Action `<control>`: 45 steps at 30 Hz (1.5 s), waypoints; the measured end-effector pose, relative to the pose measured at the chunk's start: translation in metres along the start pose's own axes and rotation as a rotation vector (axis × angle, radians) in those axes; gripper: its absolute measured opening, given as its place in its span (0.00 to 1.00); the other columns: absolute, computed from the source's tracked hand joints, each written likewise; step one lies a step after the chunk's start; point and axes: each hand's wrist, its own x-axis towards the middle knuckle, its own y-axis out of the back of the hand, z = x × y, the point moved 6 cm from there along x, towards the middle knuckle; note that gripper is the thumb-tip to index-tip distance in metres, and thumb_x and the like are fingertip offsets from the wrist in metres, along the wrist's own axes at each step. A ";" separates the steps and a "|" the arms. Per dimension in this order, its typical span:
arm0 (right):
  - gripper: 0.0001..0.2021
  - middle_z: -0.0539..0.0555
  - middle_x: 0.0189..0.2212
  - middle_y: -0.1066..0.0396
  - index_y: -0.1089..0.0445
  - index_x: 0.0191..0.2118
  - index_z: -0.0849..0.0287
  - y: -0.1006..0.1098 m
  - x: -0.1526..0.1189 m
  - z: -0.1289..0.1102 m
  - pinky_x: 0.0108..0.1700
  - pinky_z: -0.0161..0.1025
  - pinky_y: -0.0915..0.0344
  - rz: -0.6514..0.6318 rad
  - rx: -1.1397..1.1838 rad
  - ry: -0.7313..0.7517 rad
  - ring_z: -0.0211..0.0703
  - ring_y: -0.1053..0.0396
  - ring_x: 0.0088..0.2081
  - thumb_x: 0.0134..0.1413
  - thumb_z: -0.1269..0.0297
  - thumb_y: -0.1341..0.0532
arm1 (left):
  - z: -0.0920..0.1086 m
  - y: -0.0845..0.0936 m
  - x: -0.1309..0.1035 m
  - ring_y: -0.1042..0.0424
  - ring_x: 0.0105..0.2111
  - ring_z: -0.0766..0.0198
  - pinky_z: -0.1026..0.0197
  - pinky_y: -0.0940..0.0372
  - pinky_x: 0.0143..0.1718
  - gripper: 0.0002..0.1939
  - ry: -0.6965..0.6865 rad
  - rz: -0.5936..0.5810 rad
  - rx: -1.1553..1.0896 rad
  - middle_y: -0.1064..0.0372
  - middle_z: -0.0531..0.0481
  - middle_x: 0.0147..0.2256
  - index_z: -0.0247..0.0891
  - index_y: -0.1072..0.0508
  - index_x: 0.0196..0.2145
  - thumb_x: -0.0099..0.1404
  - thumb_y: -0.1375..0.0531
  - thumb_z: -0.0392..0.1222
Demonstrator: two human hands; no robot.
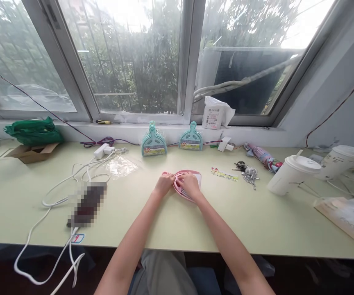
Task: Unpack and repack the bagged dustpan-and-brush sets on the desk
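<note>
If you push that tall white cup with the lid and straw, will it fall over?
The tall white paper cup with a lid and straw looks taller than its base is wide, so a push near the top would probably tip it. It leans in this view already. Paper walls likely dent if squeezed. How full it is cannot be seen.

Two bare forearms reach forward from the bottom edge, converging at the middle. The left hand (164,183) and right hand (189,183) sit side by side, almost touching, palms down, fingers curled in a grip.
</note>
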 end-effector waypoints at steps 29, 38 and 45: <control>0.21 0.65 0.61 0.45 0.38 0.58 0.60 0.035 -0.015 0.110 0.59 0.55 0.49 0.516 0.211 -0.581 0.55 0.48 0.61 0.61 0.64 0.52 | -0.010 -0.023 -0.005 0.29 0.47 0.52 0.52 0.31 0.44 0.31 0.562 0.170 -1.859 0.30 0.45 0.49 0.43 0.36 0.54 0.51 0.37 0.37; 0.20 0.56 0.67 0.57 0.38 0.58 0.51 -0.018 -0.005 0.116 0.60 0.72 0.72 -0.113 0.110 -0.325 0.55 0.65 0.68 0.64 0.59 0.51 | -0.076 -0.031 -0.015 0.27 0.43 0.56 0.54 0.30 0.46 0.21 0.768 0.542 -1.944 0.27 0.48 0.43 0.39 0.28 0.43 0.48 0.39 0.32; 0.21 0.55 0.61 0.41 0.40 0.60 0.51 -0.027 -0.005 0.055 0.64 0.60 0.64 -0.107 0.158 -0.121 0.46 0.49 0.64 0.64 0.70 0.55 | -0.067 -0.040 -0.015 0.27 0.43 0.56 0.52 0.30 0.46 0.24 0.803 0.438 -1.882 0.27 0.47 0.43 0.41 0.30 0.46 0.48 0.36 0.34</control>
